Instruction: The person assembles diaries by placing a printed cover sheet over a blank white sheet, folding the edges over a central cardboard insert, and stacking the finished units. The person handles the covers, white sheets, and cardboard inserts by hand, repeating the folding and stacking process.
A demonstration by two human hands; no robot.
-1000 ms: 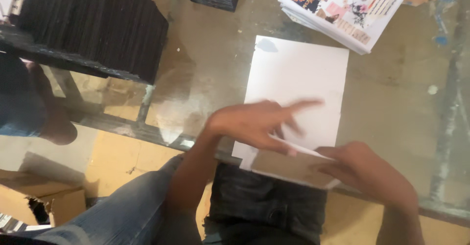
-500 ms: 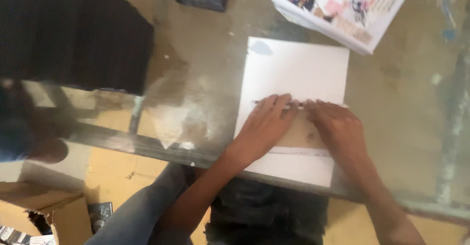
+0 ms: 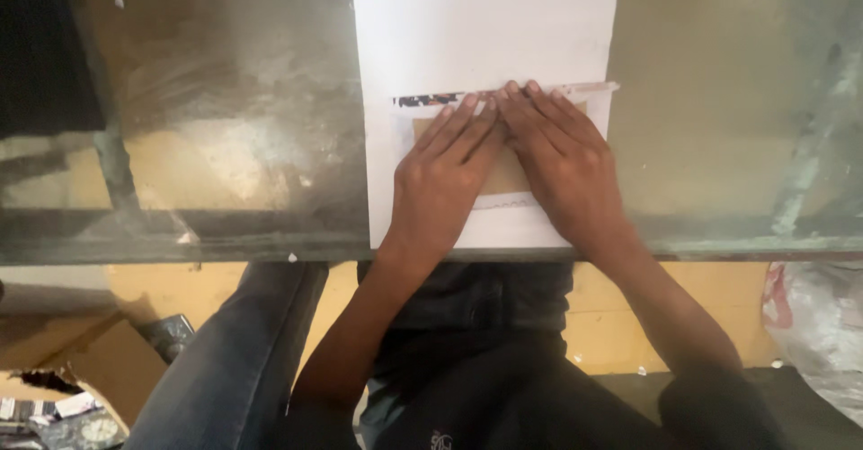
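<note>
Both hands have slid up the sheet since half a second ago, and the view has drawn in close, so the printed stack and the dark crate at the far edge of the table no longer show.

At the left, the glass table (image 3: 207, 144) is scuffed and streaked, with a dark shape at its far left corner and a cardboard box (image 3: 54, 387) on the floor below its near edge. A denim-clad knee (image 3: 234, 360) rises under that edge.

Near the middle of the near edge lies the white sheet (image 3: 485, 18), running away toward the far edge. A brown paper panel (image 3: 503, 173) sits on its lower part, with a folded strip across the sheet just beyond the fingertips.

The left hand (image 3: 440, 180) lies flat, palm down, fingers straight and together, pressing on the brown panel and the fold. The right hand (image 3: 562, 158) lies flat just beside it, fingers likewise stretched out, the two sets of fingertips touching at the fold. Neither hand grasps anything; both only press down.

At the right, below the table's near edge, is a crumpled plastic bag (image 3: 814, 324).
</note>
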